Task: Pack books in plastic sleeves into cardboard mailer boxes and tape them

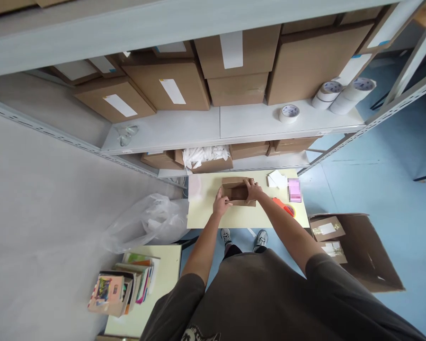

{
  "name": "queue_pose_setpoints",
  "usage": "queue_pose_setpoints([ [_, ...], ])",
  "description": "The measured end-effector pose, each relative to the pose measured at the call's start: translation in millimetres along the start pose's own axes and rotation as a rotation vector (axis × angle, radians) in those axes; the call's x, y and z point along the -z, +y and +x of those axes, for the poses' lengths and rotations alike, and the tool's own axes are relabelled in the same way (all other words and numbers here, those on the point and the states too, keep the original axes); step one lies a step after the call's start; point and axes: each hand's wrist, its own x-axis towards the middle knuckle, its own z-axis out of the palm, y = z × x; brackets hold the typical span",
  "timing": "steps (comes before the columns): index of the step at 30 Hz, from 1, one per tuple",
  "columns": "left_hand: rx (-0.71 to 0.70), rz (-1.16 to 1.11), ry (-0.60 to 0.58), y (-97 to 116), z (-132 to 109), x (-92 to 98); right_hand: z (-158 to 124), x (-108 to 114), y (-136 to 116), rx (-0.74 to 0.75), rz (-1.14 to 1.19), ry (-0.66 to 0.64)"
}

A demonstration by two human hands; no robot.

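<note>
A small open cardboard box [237,180] stands on the pale yellow table [204,218], its mouth facing up and its inside showing brown with no contents visible. My left hand [220,203] grips the box's left wall near the front corner. On the opposite side, my right hand [252,190] is closed over the right wall, with some fingers inside the rim. To the right of the box lie an orange-red tape dispenser [283,206], white cards [277,179] and a pink pixelated item [294,190].
Shelves ahead carry cardboard boxes [239,90], rolls of tape [289,113] and clear glasses [127,135]. White material fills a lower-shelf box [213,166]. A plastic bag [152,218] and stacked books [110,293] are left. A large carton [372,255] holding smaller boxes stands right.
</note>
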Motion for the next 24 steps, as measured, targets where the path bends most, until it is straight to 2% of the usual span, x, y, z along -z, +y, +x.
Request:
queue_pose_setpoints([
  [4,0.003,-0.009,0.021,-1,-1,-5.4,1,2,8,0.060,0.015,0.002],
  [13,0.007,-0.034,0.030,-4,-1,-12.9,4,2,7,0.064,-0.085,-0.059],
  [18,0.000,-0.049,0.008,-8,1,-13.6,-1,10,-1,0.063,-0.133,-0.049],
  [24,-0.064,-0.058,0.019,-11,3,-14.7,1,23,-17,0.001,-0.213,-0.107],
])
